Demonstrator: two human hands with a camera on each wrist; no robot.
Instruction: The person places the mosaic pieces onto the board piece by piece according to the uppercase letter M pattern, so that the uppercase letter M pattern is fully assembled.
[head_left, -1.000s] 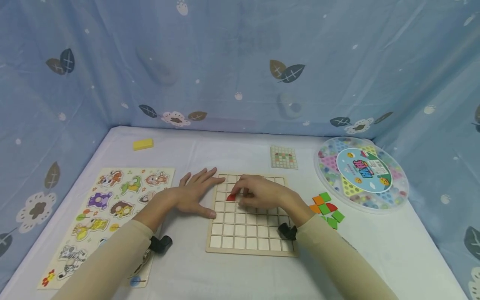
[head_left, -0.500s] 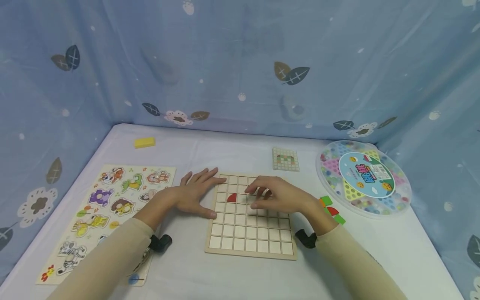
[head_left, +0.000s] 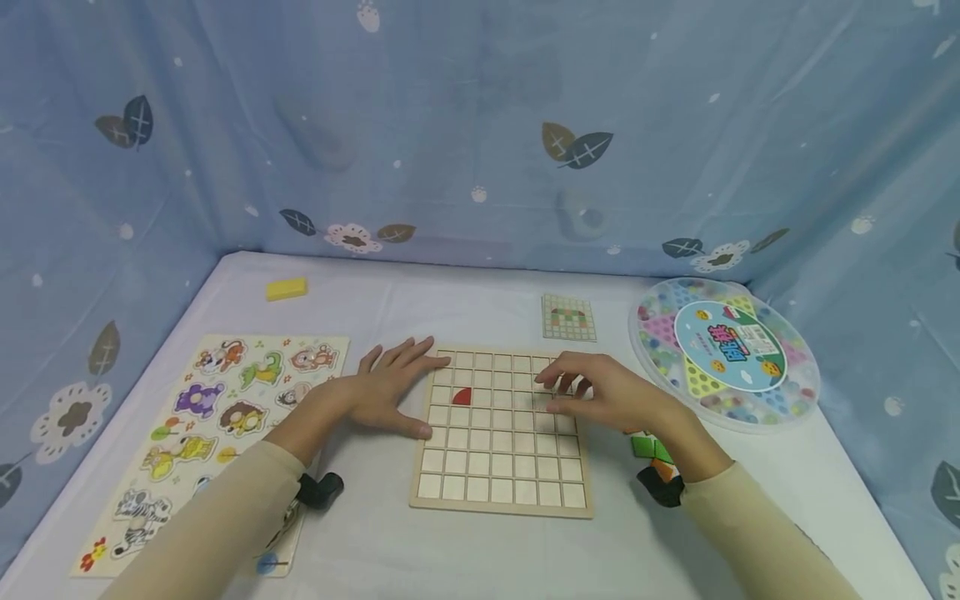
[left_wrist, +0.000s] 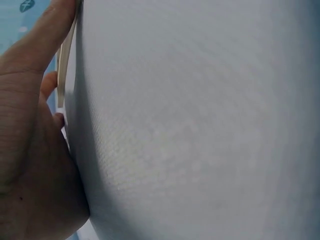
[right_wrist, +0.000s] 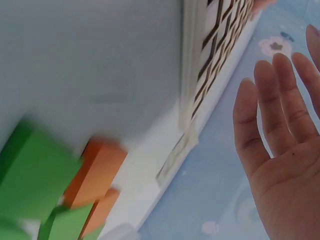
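A square wooden grid board (head_left: 491, 463) lies on the white table, with one red quarter-circle piece (head_left: 462, 397) in a cell at its upper left. My left hand (head_left: 392, 388) rests along the board's left edge, fingers spread and thumb tip at the frame. Over the board's right side is my right hand (head_left: 600, 393), its fingers loosely bent around nothing. Green blocks (right_wrist: 37, 167) and orange blocks (right_wrist: 100, 167) show beneath it in the right wrist view. In the head view the right forearm partly hides these loose pieces.
Behind the board lies a small pattern card (head_left: 568, 317). A round clear case with coloured marbles (head_left: 727, 408) sits at the back right. On the left are an animal puzzle board (head_left: 172, 492) and a yellow block (head_left: 287, 288). Blue curtains (head_left: 450, 100) enclose the table.
My right hand has let go of the red quarter-circle piece, which stays in its cell, and moved right across the board toward the loose pieces. My left hand stays in place.
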